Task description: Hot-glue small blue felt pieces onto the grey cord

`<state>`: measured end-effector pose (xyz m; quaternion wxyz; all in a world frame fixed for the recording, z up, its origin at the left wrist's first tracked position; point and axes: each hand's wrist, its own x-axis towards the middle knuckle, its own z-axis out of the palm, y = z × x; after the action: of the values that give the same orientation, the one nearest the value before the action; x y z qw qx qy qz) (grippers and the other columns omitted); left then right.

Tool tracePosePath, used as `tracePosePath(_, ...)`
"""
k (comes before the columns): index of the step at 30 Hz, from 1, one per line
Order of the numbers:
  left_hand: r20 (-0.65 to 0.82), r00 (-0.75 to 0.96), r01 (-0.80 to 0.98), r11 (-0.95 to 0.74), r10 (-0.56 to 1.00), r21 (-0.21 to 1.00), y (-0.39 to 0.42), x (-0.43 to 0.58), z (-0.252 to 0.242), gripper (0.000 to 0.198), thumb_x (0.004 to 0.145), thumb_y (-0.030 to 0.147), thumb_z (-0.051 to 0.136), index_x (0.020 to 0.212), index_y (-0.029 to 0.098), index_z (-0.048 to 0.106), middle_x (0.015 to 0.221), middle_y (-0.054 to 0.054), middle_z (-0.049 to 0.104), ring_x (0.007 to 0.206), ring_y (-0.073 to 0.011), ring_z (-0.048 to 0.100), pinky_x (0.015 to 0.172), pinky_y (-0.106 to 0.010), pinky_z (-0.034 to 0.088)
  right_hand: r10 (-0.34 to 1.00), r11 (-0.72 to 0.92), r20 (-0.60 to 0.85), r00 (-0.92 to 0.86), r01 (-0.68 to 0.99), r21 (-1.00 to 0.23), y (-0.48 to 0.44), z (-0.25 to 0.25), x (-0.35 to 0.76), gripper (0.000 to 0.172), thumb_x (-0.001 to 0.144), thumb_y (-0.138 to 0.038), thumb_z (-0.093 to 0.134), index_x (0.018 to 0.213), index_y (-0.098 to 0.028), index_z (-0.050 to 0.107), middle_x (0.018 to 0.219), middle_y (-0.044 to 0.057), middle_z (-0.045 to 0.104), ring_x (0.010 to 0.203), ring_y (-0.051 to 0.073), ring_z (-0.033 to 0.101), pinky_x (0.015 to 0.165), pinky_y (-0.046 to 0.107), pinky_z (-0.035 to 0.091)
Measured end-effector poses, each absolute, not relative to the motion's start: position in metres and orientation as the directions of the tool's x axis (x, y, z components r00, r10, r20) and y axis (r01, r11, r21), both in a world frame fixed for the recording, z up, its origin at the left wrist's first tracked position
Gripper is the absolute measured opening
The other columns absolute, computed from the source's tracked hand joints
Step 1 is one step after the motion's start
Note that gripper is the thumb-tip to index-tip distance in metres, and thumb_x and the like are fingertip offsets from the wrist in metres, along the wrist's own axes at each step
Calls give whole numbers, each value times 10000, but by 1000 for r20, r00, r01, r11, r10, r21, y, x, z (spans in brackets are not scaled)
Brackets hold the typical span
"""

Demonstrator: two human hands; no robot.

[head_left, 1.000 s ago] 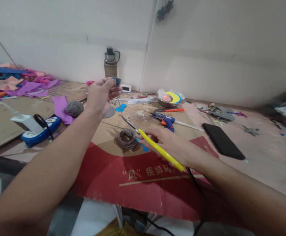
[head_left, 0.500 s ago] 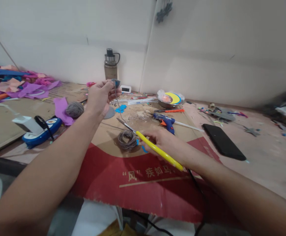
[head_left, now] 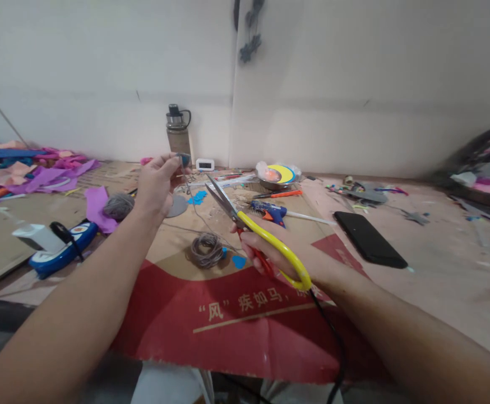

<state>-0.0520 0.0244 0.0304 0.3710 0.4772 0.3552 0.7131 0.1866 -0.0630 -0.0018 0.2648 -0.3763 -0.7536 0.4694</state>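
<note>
My left hand (head_left: pixel 156 182), raised over the far left of the cardboard, pinches a small dark blue piece (head_left: pixel 183 160) whose exact kind I cannot make out. From it a strand of grey yarn (head_left: pixel 193 207) hangs down toward the coil of grey yarn (head_left: pixel 207 249) on the cardboard. My right hand (head_left: pixel 270 241) is closed around scissors (head_left: pixel 276 241) with one yellow and one red handle. Their blades are slightly apart and point up and left, to the right of the strand. Blue paper pieces (head_left: pixel 239 261) lie beside the coil.
A glue gun (head_left: pixel 270 212) and orange-handled tool (head_left: pixel 285 194) lie beyond my right hand, with a black phone (head_left: pixel 369 238) to the right. A bottle (head_left: pixel 178 137) stands by the wall. Left are a yarn ball (head_left: pixel 119 206), a blue power strip (head_left: pixel 66 247) and paper scraps (head_left: pixel 26 174).
The scissors have turned, so the red handle and both parted blades now show. My left hand still pinches the blue piece. The whole view has shifted slightly.
</note>
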Motion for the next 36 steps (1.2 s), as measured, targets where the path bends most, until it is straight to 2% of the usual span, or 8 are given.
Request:
tracePosePath(3,446,-233,-176,-488,864,855,23,-50,31,60,718,204,664,742,158,634,689,-8,657,570,-80,604,505,-162,458,802,70,-90,-591,243,-967,-56,-10,184,322,915,-493,412,1010,-202,510,596,-41,534,420,97,494,363,202,364)
tracePosePath(7,469,-204,-181,-504,860,845,19,-44,31,67,710,203,677,725,150,639,656,-11,650,569,-86,606,529,-171,471,748,-153,-241,-619,192,-969,-51,-14,182,370,874,-556,440,975,-215,540,589,-24,551,414,130,523,363,250,415)
tracePosePath(12,490,-160,-239,-515,857,823,16,-39,31,81,685,178,705,718,145,639,666,-8,660,592,-90,625,582,-184,504,697,-265,-199,-689,10,-964,-51,-8,177,309,897,-472,421,1051,-228,532,634,-28,569,466,129,548,450,273,487)
tracePosePath(18,501,-61,-226,-501,863,835,13,-39,31,62,703,163,692,729,163,637,683,-6,667,622,-104,645,600,-196,513,707,-259,-206,-677,23,-965,-48,2,167,325,932,-497,355,962,-216,517,580,-36,546,425,116,534,381,220,429)
tracePosePath(22,446,14,-235,-431,895,871,10,-38,32,75,709,189,700,717,162,631,669,-16,666,598,-114,642,582,-207,520,808,-145,-89,-583,-50,-988,-43,0,165,370,919,-558,385,917,-214,520,503,-79,444,328,70,396,303,185,335)
tracePosePath(25,419,-27,-295,-408,908,864,11,-42,35,70,712,203,699,710,170,638,688,-15,672,615,-112,643,559,-189,515,880,-67,-13,-475,-96,-993,-40,-2,170,357,901,-557,422,930,-214,515,485,-97,404,298,67,341,269,191,299)
tracePosePath(29,376,-156,-410,-406,914,817,19,-54,39,50,753,211,654,706,195,651,694,-3,678,649,-107,644,551,-170,512,938,-38,0,-348,-103,-994,-37,-1,178,395,833,-599,520,887,-209,494,482,-93,418,323,68,369,291,189,309)
tracePosePath(36,283,-253,-463,-372,925,805,29,-61,34,39,752,205,640,731,204,673,717,6,706,678,-117,667,544,-179,523,927,-67,10,-375,-192,-979,-37,0,183,469,762,-621,611,1008,-257,448,565,-107,417,393,55,368,370,188,347)
